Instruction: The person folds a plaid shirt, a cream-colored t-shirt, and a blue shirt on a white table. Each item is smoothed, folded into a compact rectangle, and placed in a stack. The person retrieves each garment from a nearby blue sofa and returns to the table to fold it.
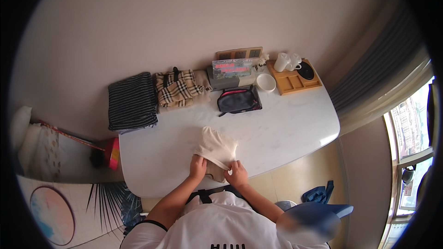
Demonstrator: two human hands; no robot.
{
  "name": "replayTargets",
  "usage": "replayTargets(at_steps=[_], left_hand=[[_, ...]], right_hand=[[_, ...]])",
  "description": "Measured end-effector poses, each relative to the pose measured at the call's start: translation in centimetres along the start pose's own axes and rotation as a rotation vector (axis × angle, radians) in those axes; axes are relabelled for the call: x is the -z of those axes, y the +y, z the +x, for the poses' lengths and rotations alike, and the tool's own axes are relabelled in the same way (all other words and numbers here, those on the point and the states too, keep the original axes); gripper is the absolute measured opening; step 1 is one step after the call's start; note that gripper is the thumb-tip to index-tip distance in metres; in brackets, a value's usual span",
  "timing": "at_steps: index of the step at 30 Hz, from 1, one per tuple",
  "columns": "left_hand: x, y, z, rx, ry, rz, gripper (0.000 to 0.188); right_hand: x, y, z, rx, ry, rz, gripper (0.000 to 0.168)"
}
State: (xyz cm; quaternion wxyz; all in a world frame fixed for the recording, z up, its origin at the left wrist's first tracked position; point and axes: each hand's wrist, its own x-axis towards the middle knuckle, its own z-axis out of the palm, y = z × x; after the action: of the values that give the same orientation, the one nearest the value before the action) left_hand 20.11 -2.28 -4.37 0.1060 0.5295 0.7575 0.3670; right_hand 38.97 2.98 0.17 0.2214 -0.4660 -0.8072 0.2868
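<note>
A cream cloth garment (217, 146) lies partly folded at the near edge of the white table (277, 138). My left hand (198, 166) grips its left edge. On the other side, my right hand (236, 173) pinches the right corner of the same edge. A beige-brown part of cloth (215, 172) shows below it, between my hands; whether it belongs to the same garment I cannot tell.
Folded striped dark cloth (132, 102) and a checked garment (176, 88) lie at the back left. Behind the cream cloth are a black zip pouch (238, 100), a white bowl (266, 83) and a wooden tray (287, 84) with white cups (282, 62). Blue cloth (316, 193) lies on the floor at right.
</note>
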Motion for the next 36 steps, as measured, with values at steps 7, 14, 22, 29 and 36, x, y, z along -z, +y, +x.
replayTargets(at_steps=[7, 14, 22, 29, 36], left_hand=[[2.1, 1.2, 3.2, -0.042, 0.351, 0.144, 0.024], [3.5, -2.0, 1.0, -0.175, 0.197, 0.100, 0.021], [3.7, -4.8, -2.3, 0.073, 0.059, 0.158, 0.016], [4.7, -2.6, -2.4, -0.125, -0.116, 0.275, 0.015], [5.8, 2.6, -0.6, -0.331, -0.062, 0.194, 0.008]], right_hand=[[-0.6, -3.2, 1.2, 0.585, -0.084, 0.083, 0.028], [-4.7, -4.5, 4.4, 0.229, -0.520, -0.196, 0.056], [-3.9, -8.3, 5.4, -0.005, -0.459, -0.258, 0.063], [-6.7, -3.7, 8.5, -0.099, -0.465, -0.193, 0.062], [-3.7, -1.5, 3.3, 0.226, -0.156, -0.262, 0.064]])
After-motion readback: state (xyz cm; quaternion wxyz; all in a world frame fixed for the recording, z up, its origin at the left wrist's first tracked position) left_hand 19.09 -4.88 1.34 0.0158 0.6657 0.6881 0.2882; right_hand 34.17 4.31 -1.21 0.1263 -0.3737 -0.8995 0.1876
